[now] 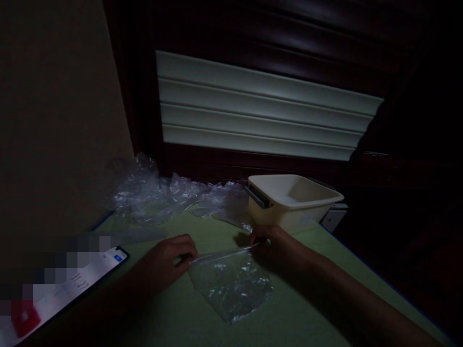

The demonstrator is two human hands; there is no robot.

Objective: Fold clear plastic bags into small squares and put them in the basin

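A clear plastic bag is stretched between my two hands over the green tabletop. Its straight upper edge runs from one hand to the other, and the crinkled body hangs toward me. My left hand pinches the left end of that edge between thumb and fingers. At the right end, my right hand grips the other corner, its fingertips partly hidden. Whether the bag's lower part touches the table I cannot tell.
Several crumpled clear bags lie along the table's back edge. A cream plastic bin with dark handles stands at the back right, a white box behind it. At left lies a lit phone, partly blurred out. A louvred door rises behind.
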